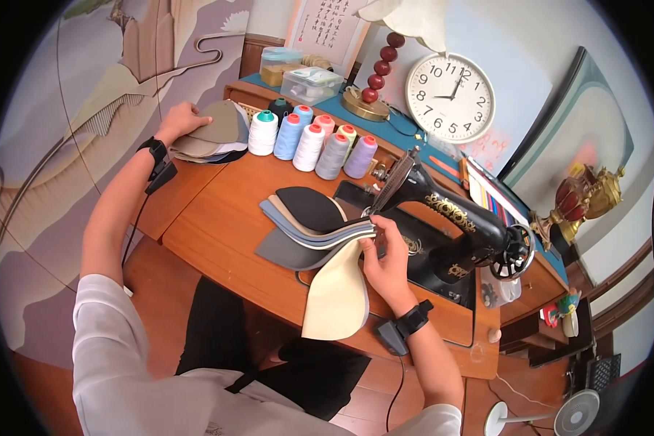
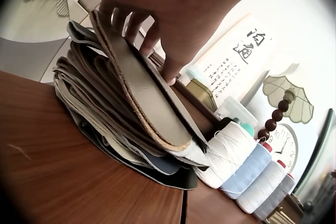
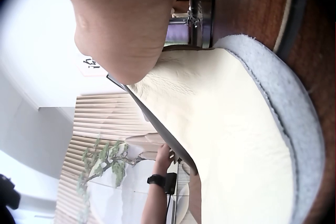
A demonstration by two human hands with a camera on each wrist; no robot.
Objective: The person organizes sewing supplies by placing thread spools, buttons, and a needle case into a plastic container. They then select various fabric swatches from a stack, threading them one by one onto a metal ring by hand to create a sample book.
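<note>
My right hand (image 1: 386, 263) pinches a fan of leaf-shaped leather pieces by their gathered tips, beside the sewing machine (image 1: 443, 218). A cream piece (image 1: 336, 294) hangs toward the table's front edge, its pale fuzzy backing showing in the right wrist view. Black (image 1: 309, 207), blue and grey pieces (image 1: 287, 251) spread leftward. At the back left, my left hand (image 1: 182, 121) grips a taupe leather piece (image 2: 147, 92) on top of a stack of similar pieces (image 2: 100, 103). That piece stands tilted up from those below it; my fingertips are partly hidden behind it.
Several thread cones (image 1: 289, 136) stand between the stack and the machine. Behind them are clear plastic boxes (image 1: 311, 83), a beaded lamp (image 1: 376, 80) and a round clock (image 1: 450, 97). The wooden table (image 1: 218, 232) ends near my lap.
</note>
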